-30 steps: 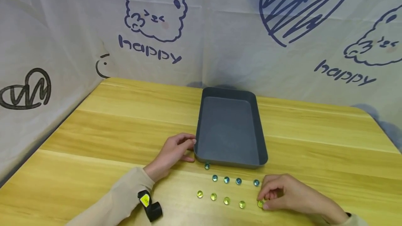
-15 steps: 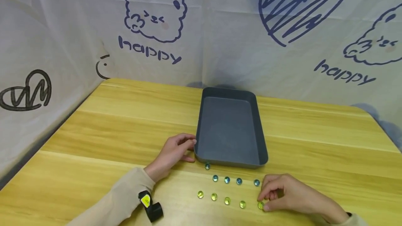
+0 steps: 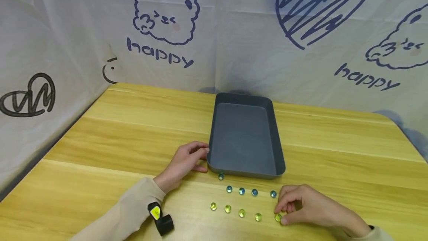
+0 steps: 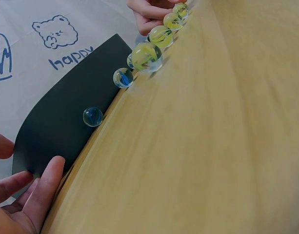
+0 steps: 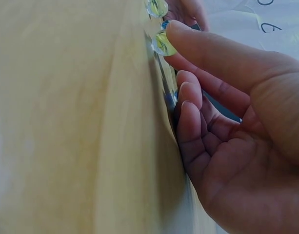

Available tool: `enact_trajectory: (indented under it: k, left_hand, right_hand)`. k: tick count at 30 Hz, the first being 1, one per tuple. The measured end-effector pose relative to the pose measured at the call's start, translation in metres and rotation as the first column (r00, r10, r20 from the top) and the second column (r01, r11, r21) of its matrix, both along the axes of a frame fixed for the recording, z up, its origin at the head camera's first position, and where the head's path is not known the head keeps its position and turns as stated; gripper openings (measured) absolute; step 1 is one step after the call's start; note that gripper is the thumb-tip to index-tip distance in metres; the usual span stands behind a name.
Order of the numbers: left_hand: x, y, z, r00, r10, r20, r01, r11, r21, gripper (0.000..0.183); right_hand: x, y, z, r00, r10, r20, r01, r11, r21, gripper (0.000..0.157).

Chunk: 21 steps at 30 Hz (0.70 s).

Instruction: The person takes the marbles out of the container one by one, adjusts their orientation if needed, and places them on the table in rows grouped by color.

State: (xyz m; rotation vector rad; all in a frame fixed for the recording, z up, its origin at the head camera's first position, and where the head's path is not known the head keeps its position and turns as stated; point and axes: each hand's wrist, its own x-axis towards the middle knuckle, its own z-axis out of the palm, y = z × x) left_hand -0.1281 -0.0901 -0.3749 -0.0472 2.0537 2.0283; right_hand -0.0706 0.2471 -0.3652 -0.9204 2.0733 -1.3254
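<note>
A dark grey rectangular tray (image 3: 245, 137) lies on the wooden table. My left hand (image 3: 182, 164) rests at its near left corner, loosely bent fingertips against the outer wall. In the left wrist view, those fingers (image 4: 46, 187) stand beside the wall. At the right, my right hand (image 3: 307, 207) pinches a yellow-green glass marble (image 3: 278, 217) between thumb and index finger, low at the table. The right wrist view shows the thumb (image 5: 212, 51) on that marble (image 5: 162, 44), other fingers curled under. Several more yellow-green marbles (image 3: 242, 213) run in a row to its left.
Several blue marbles (image 3: 242, 191) form a second row between the yellow-green ones and the tray. One blue marble (image 3: 220, 176) sits right at the tray's near edge. A white cloth with drawings (image 3: 167, 18) hangs behind the table. A black wrist camera (image 3: 164, 224) is on the left sleeve.
</note>
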Motion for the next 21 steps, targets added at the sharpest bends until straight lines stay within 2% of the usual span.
enact_trajectory:
  k: [10,18,21]
  left_hand:
    - [-0.0002,-0.0010,-0.0010,1.000,0.001,-0.004,-0.001,1.000,0.003,0.030]
    - [0.0006,-0.0011,-0.0021,1.000,0.002,-0.002,-0.002,1.000,-0.002,0.031]
    - [0.0008,-0.0006,-0.0025,1.000,-0.001,-0.001,0.001,1.000,0.000,0.031]
  right_hand:
    - [-0.0049,0.0031,-0.0030,0.999,0.043,-0.013,-0.044,0.998,-0.034,0.020]
    - [-0.0063,0.0059,-0.0042,0.998,0.063,0.021,-0.061,0.996,-0.060,0.022]
    - [-0.0069,0.0089,-0.0042,0.996,0.071,0.060,-0.065,0.993,-0.103,0.023]
